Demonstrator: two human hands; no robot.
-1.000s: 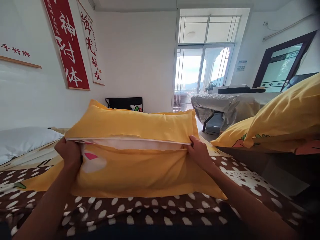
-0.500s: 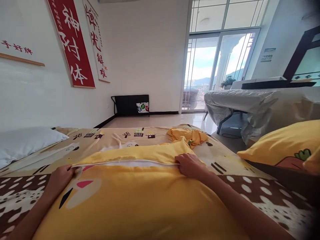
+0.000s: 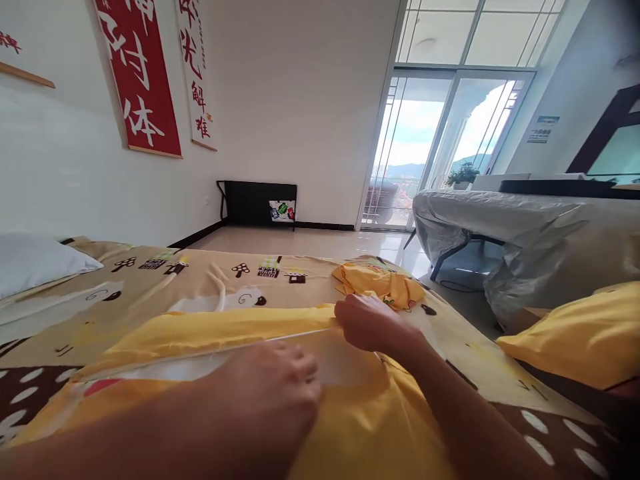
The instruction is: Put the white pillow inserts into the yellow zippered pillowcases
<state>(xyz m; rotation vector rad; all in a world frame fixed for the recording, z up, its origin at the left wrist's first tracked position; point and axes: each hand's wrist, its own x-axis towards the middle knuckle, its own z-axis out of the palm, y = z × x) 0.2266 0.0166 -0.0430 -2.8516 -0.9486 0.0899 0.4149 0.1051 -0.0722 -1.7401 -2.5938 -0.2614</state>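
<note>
A pillow in a yellow pillowcase (image 3: 210, 333) lies flat on the bed in front of me, its open end showing the white pillow (image 3: 200, 363) inside. My right hand (image 3: 367, 323) pinches the far right corner of the pillowcase opening. My left hand (image 3: 273, 390) rests on the middle of the pillow near the opening, fingers curled against the cloth; whether it grips the cloth is unclear.
A crumpled yellow cloth (image 3: 383, 283) lies beyond my right hand on the patterned bed sheet (image 3: 200, 273). A white pillow (image 3: 35, 260) is at far left, another yellow pillow (image 3: 580, 333) at right. A covered table (image 3: 525, 227) stands by the balcony door.
The pillow has been lowered from upright to flat on the bed. My left hand moved from the left corner of the opening to the middle. My right hand stays at the right corner.
</note>
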